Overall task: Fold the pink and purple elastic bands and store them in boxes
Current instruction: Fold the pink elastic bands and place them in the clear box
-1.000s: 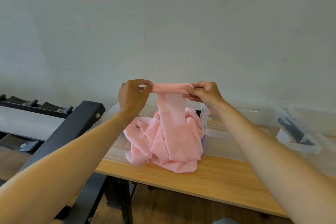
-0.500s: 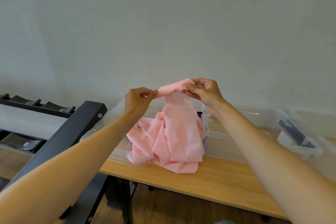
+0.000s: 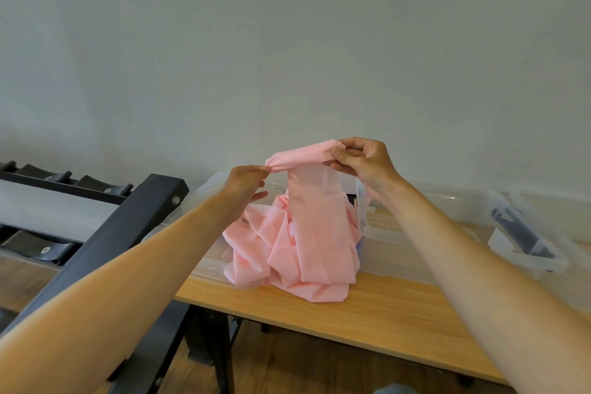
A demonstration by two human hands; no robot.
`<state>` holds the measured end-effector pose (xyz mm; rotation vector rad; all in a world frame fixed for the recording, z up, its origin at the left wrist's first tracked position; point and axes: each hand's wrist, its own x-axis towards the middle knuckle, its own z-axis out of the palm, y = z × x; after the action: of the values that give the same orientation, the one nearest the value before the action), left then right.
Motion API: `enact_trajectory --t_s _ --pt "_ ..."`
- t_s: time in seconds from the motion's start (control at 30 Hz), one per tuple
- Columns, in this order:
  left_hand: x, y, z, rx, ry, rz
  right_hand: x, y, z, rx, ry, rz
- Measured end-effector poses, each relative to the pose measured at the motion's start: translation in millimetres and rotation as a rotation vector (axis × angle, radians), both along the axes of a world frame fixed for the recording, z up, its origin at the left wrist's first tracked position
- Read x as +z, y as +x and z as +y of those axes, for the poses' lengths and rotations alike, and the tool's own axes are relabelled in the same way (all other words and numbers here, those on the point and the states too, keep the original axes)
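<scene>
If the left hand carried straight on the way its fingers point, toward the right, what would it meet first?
The left hand already pinches the pink band; straight on lies that held fold, then probably the right hand, though depth is uncertain.

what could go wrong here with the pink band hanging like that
The left hand pinches only a bunched tip of the pink band, so it may slip out. The right hand holds the other end. The loose heap lies at the wooden table edge and might slide off, or snag the clear box rim.
</scene>
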<state>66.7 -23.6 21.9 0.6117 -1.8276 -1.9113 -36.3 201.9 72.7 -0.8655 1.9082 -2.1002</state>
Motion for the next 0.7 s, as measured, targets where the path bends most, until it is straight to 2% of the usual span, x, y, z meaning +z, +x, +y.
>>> enact_trajectory --t_s 0.17,0.27,0.5,0.7 --pt "3 4 5 -0.146 0.213 0.130 -4 -1 -1 -0.011 0.016 0.005" --pt "8 6 7 -0.126 0.210 0.183 -2 -6 2 -0.047 0.069 0.061" --pt "10 10 1 -0.140 -0.028 0.216 2 -11 13 -0.162 0.288 0.232" --pt "22 15 7 -0.033 -0.360 0.134 6 -8 13 -0.080 0.198 0.073"
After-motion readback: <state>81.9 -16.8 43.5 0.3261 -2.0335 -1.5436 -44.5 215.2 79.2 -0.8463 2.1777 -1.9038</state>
